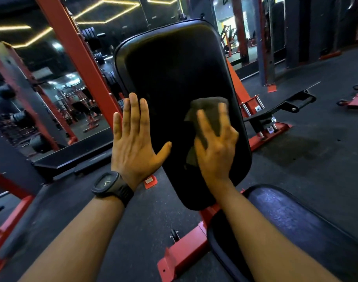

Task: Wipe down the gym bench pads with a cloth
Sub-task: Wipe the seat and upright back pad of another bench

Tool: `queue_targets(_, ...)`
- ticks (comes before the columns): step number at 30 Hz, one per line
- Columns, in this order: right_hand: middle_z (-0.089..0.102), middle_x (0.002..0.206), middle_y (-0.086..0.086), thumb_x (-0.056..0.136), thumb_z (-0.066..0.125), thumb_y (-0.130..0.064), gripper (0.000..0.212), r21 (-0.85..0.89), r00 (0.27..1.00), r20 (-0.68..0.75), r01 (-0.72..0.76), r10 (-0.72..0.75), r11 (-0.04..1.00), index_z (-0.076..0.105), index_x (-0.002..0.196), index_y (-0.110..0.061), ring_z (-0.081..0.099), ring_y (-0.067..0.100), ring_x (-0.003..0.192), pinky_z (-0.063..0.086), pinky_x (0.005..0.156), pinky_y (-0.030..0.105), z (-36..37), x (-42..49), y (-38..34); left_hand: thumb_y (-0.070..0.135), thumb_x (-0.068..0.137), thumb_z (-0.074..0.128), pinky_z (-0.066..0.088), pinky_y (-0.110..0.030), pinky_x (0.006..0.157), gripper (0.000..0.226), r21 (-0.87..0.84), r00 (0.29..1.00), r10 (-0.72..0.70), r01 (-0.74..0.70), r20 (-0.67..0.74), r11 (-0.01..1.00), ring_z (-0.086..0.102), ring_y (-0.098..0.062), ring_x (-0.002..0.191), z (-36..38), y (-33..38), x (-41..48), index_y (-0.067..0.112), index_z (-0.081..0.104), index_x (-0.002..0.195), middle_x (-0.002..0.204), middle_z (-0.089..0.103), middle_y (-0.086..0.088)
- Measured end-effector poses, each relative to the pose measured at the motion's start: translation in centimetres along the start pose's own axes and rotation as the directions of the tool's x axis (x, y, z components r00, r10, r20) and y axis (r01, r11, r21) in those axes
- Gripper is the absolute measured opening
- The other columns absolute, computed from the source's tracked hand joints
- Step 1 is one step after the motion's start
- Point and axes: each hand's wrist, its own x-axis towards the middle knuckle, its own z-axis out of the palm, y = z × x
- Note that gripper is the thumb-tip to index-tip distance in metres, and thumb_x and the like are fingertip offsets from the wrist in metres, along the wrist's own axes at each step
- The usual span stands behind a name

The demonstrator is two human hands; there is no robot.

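A black upright back pad (174, 68) of a gym bench fills the middle of the view, tilted away from me. My right hand (214, 147) presses a dark grey cloth (209, 110) flat against the pad's lower right part, fingers spread over it. My left hand (133, 143), with a black watch on the wrist, lies flat with fingers together on the pad's left edge and holds nothing. The dark seat pad (296, 220) sits at the lower right, under my right forearm.
The bench's red steel frame (182, 253) runs along the floor below the pad. A red rack upright (78, 55) slants behind my left hand, with a mirror and weight plates beyond. Black rubber floor (316, 149) spreads to the right, with a black lever arm (286, 104) near the pad.
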Motion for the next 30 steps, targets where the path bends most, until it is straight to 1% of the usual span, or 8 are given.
queue_targets(2,0.032,0.158,0.018,0.083,0.068,-0.015,0.061,0.059,0.907,-0.098,-0.405,0.409,0.912,0.056,0.142,-0.027,0.049,0.041,0.122,0.037,0.101,0.038,0.3,-2.5,-0.3,0.068,0.083,0.049,0.005,-0.055,0.122,0.11,0.012,1.0,-0.001,0.0,0.01,1.0,-0.008,-0.031,0.152,-0.1,0.2,0.0,0.003,-0.001,0.156,0.164,-0.007,-0.019)
queue_targets(4,0.03,0.16,0.015,0.08,0.067,-0.015,0.064,0.086,0.836,-0.086,-0.536,0.542,0.84,0.055,0.142,-0.027,0.051,0.04,0.113,0.04,0.096,0.04,0.2,-6.1,-3.3,0.068,0.081,0.051,0.005,-0.055,0.122,0.113,0.019,1.0,0.001,-0.001,0.011,1.0,-0.008,-0.032,0.152,0.2,0.4,-0.1,0.002,-0.001,0.156,0.163,-0.008,-0.019)
queue_targets(7,0.027,0.16,0.011,0.086,0.061,-0.025,0.06,0.118,0.965,0.064,-0.261,0.255,0.958,0.049,0.144,-0.033,0.046,0.035,0.114,0.046,0.095,0.037,-0.2,-8.0,-7.2,0.068,0.085,0.048,0.004,-0.055,0.122,0.109,0.009,1.0,0.003,-0.002,-0.005,1.0,-0.007,-0.033,0.152,0.7,0.8,-0.5,0.002,-0.001,0.156,0.163,-0.007,-0.02)
queue_targets(12,0.028,0.16,0.011,0.092,0.062,-0.026,0.056,0.117,0.999,0.039,0.021,-0.026,0.993,0.048,0.145,-0.036,0.045,0.032,0.119,0.047,0.093,0.032,-0.1,-0.1,-2.8,0.068,0.084,0.044,0.003,-0.055,0.122,0.106,0.0,1.0,0.005,-0.005,-0.016,1.0,-0.005,-0.034,0.152,0.8,0.9,-0.6,0.001,0.002,0.156,0.163,-0.004,-0.022)
queue_targets(15,0.024,0.162,0.01,0.085,0.069,-0.015,0.071,0.067,0.972,-0.027,-0.233,0.235,0.97,0.043,0.147,-0.037,0.044,0.036,0.127,0.043,0.101,0.039,0.1,-0.9,0.0,0.07,0.08,0.048,0.002,-0.054,0.122,0.114,0.025,1.0,-0.014,0.014,0.002,1.0,-0.007,-0.034,0.151,0.8,1.2,-0.8,0.002,-0.002,0.156,0.163,-0.007,-0.021)
queue_targets(18,0.028,0.161,0.01,0.085,0.062,-0.025,0.064,0.073,0.777,-0.099,-0.617,0.621,0.783,0.048,0.146,-0.033,0.049,0.04,0.119,0.042,0.1,0.046,0.4,-6.6,-0.3,0.072,0.078,0.049,0.002,-0.054,0.122,0.117,0.022,0.999,-0.03,0.029,0.021,0.999,-0.01,-0.034,0.151,0.9,1.9,-1.2,0.001,-0.004,0.155,0.163,-0.009,-0.02)
queue_targets(27,0.025,0.161,0.01,0.084,0.062,-0.022,0.067,0.065,0.974,0.063,-0.22,0.216,0.973,0.042,0.147,-0.032,0.042,0.035,0.123,0.035,0.102,0.031,-0.4,-6.6,-1.9,0.071,0.077,0.06,0.0,-0.052,0.123,0.123,0.024,0.998,-0.055,0.055,0.027,0.998,-0.009,-0.037,0.151,1.5,2.8,-1.6,0.0,-0.003,0.155,0.162,-0.009,-0.023)
queue_targets(30,0.026,0.161,0.012,0.084,0.063,-0.022,0.067,0.06,0.918,-0.007,-0.396,0.397,0.916,0.043,0.148,-0.029,0.041,0.034,0.131,0.036,0.108,0.036,0.0,-7.6,0.8,0.071,0.077,0.06,0.002,-0.053,0.122,0.122,0.021,0.998,-0.053,0.052,0.036,0.998,-0.01,-0.036,0.151,1.9,2.9,-2.3,0.0,-0.003,0.155,0.162,-0.009,-0.022)
